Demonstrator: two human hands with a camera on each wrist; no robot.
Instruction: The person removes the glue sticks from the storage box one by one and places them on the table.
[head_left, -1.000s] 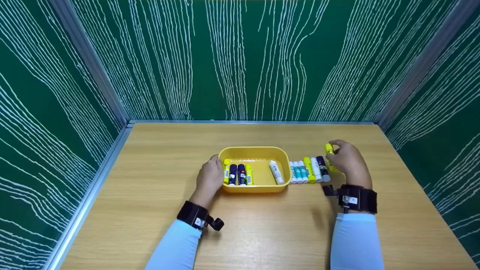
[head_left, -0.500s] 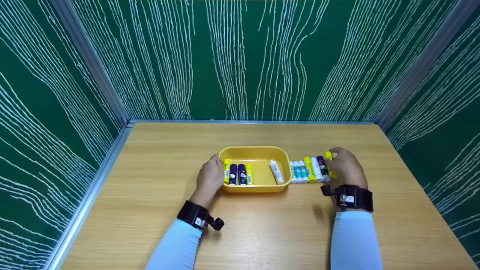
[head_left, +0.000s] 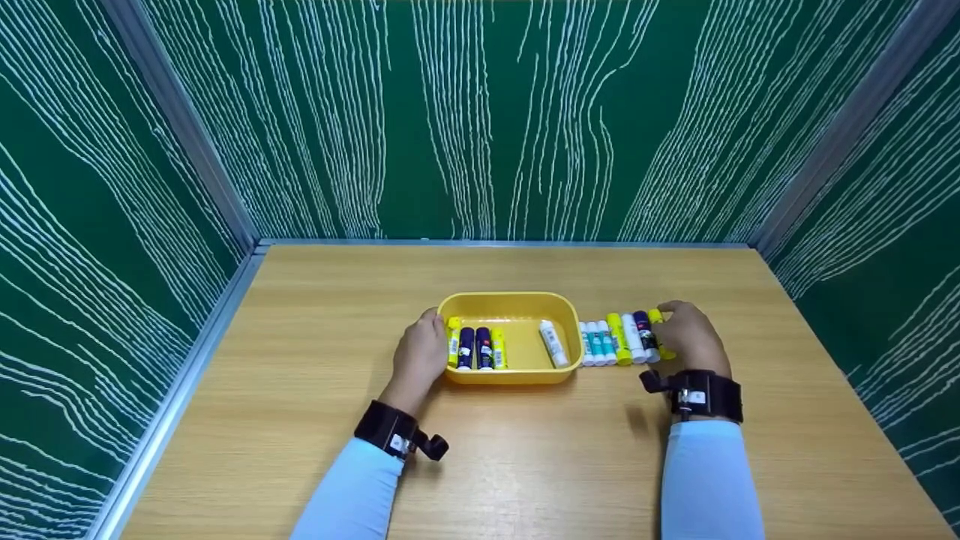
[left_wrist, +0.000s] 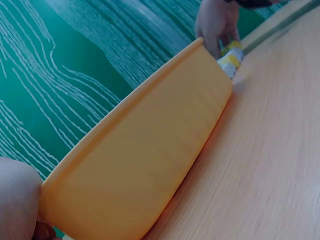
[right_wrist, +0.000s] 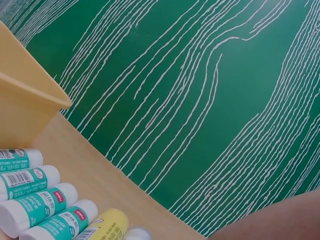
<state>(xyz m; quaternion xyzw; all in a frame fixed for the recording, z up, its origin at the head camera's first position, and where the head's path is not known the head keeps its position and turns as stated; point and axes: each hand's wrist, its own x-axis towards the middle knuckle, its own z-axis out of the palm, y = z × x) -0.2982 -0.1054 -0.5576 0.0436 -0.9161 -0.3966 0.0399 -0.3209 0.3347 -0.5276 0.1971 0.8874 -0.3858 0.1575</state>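
Yellow stick (head_left: pixel 655 316) lies at the right-hand end of a row of sticks (head_left: pixel 616 339), nearer the right edge of the surface (head_left: pixel 525 465) than the left. Long axis runs between far and near edges, far end inclined slightly left. Right hand (head_left: pixel 690 337): fingers bent closely, pinching it. Left hand (head_left: pixel 420 351): fingers closed on the left rim of the yellow tub (head_left: pixel 510 377)

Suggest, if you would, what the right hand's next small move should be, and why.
I would probably have the right hand release the yellow stick: it pinches that stick at the right end of the row, beside the dark stick and roughly in line with it, so the stick seems about placed.
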